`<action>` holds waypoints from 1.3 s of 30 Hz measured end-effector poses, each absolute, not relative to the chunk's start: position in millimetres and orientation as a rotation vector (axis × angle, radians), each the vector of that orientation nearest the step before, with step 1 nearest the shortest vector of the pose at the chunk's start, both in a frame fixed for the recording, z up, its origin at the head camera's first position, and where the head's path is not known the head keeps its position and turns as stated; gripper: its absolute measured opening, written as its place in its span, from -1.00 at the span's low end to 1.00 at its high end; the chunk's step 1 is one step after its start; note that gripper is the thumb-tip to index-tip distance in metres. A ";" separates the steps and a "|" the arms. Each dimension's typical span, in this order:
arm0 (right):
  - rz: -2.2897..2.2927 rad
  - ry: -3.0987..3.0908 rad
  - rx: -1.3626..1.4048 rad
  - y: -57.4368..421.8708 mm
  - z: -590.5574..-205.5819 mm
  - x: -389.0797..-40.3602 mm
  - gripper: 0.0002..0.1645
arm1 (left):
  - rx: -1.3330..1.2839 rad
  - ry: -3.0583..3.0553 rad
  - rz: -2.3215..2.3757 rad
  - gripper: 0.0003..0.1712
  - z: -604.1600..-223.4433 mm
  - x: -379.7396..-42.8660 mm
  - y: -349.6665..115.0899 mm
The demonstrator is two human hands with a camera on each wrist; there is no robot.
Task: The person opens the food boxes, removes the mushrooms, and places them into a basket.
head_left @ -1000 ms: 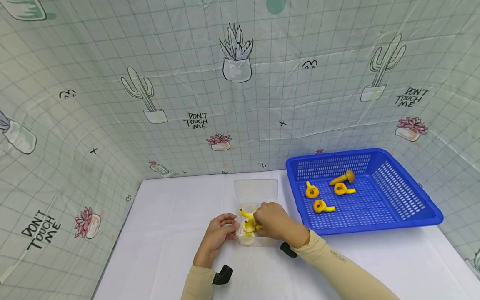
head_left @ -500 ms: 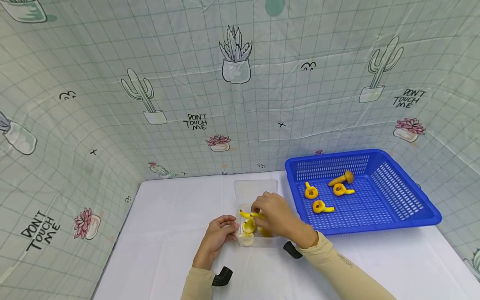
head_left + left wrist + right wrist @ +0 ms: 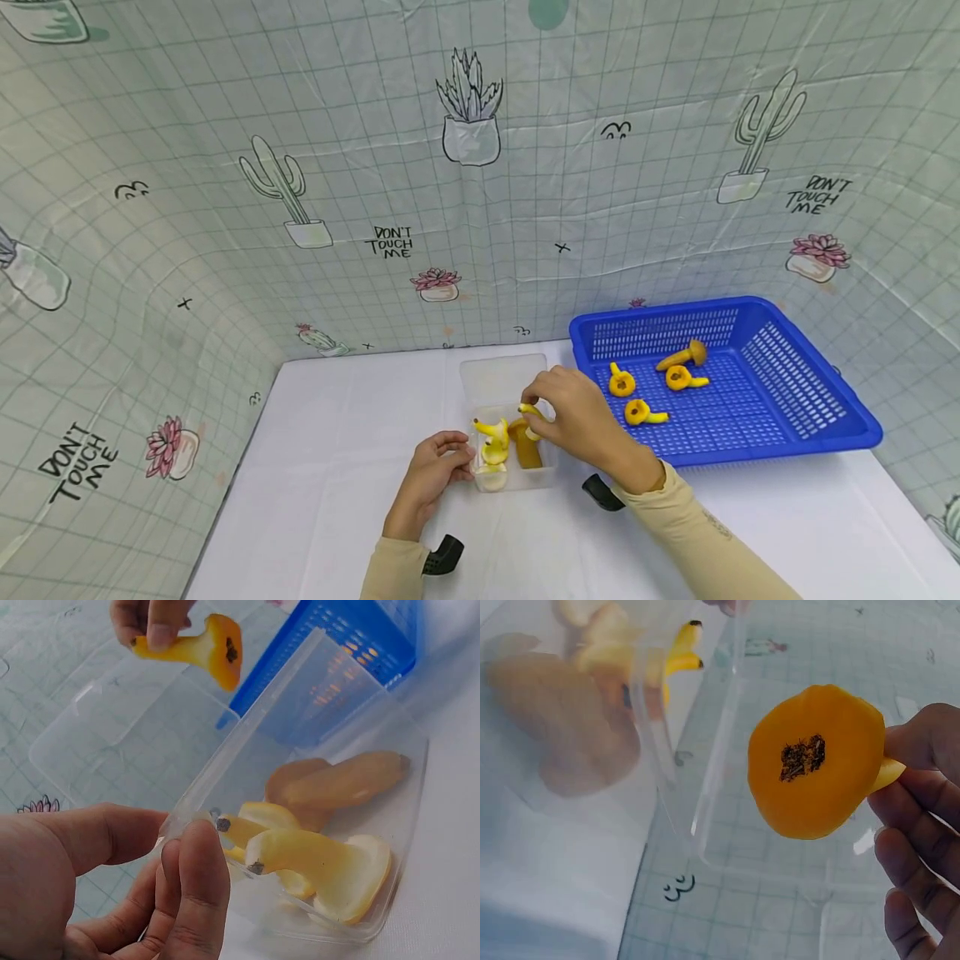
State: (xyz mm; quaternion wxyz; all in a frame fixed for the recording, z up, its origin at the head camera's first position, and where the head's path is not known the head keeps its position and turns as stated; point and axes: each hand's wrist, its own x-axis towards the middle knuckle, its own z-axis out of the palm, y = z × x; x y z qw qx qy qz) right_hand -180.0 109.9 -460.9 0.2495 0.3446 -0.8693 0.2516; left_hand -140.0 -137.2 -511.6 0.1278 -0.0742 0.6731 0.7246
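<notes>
My right hand [image 3: 581,417] pinches a yellow toy mushroom [image 3: 817,806] by its stem, above the right side of a clear plastic box [image 3: 525,480]. In the right wrist view its round orange-yellow cap, with a dark patch in the middle, faces the camera. My left hand [image 3: 431,471] grips the box's left rim between thumb and fingers. Several yellow mushrooms [image 3: 352,877] with dark stem tips lie inside, toward the left. Beside them is a brown mushroom [image 3: 529,454]. The box's clear lid [image 3: 502,379] is folded back on the far side.
A blue perforated basket [image 3: 817,417] stands to the right of the box. In it lie a brown mushroom [image 3: 684,357] and several yellow ones, one of them a yellow mushroom [image 3: 647,413] nearest the front. A patterned cloth [image 3: 472,217] hangs behind the white table [image 3: 322,433].
My right hand has come up out of the box and shifted right, carrying a yellow mushroom. The brown mushroom in the box now shows. My left hand stays at the rim.
</notes>
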 end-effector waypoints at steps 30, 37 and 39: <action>0.629 -2.286 0.595 219.8 -434.9 -175.5 -0.67 | -0.284 2.014 2.104 -0.61 -512.5 -142.0 -135.0; 0.625 -2.371 0.398 247.9 -431.1 -175.3 -0.75 | -0.293 2.008 2.093 -0.60 -513.1 -143.3 -135.7; 0.614 -2.402 0.351 255.2 -431.4 -175.9 -0.77 | -0.298 2.005 2.087 -0.60 -513.4 -143.7 -136.1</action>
